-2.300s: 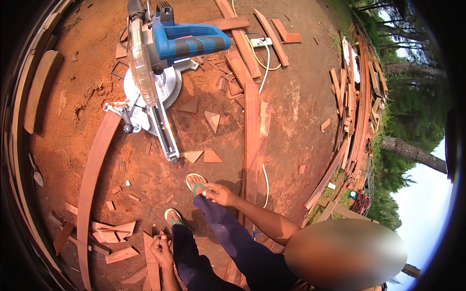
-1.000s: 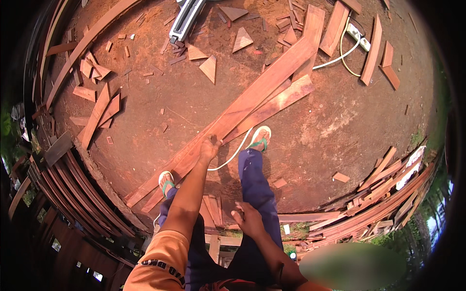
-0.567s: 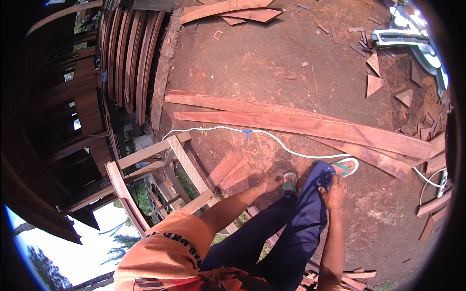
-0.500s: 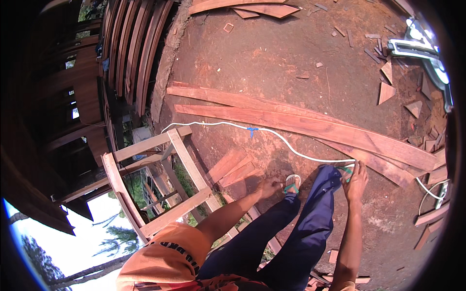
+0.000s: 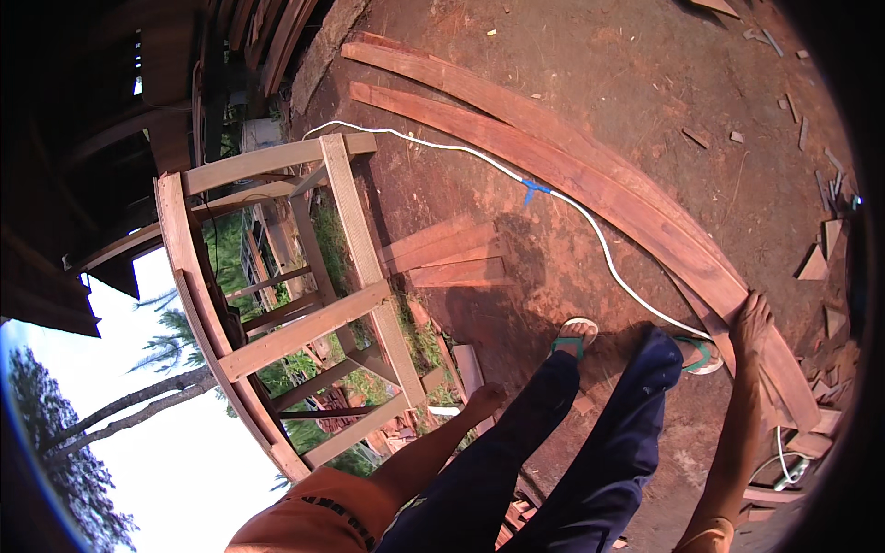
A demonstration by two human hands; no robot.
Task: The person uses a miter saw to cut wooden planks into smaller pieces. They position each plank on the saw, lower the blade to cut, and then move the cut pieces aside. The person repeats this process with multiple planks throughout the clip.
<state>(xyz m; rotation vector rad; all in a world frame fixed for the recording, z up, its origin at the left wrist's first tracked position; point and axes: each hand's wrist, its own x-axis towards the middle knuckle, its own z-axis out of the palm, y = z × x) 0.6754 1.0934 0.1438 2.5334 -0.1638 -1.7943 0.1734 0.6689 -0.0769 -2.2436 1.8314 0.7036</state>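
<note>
Two long reddish wooden planks (image 5: 562, 180) lie side by side on the ground, running from upper left to lower right. My right hand (image 5: 752, 318) is at their near right end, fingers curled over the upper plank's edge. By my knee, my left hand (image 5: 486, 400) hangs with its fingers curled in, seemingly around nothing. A white cable (image 5: 604, 249) with a blue tie (image 5: 534, 191) runs along the planks' near side down to my right sandal (image 5: 701, 357).
At left stands a wooden frame (image 5: 355, 221) of pale beams. Short boards (image 5: 452, 253) lie on the ground beside it. Offcuts (image 5: 813, 264) are scattered at the right. My left sandal (image 5: 579, 326) is on the reddish ground.
My right hand has moved right from the cable near my foot onto the plank. My left hand has drawn back toward my body. The view has shifted, too.
</note>
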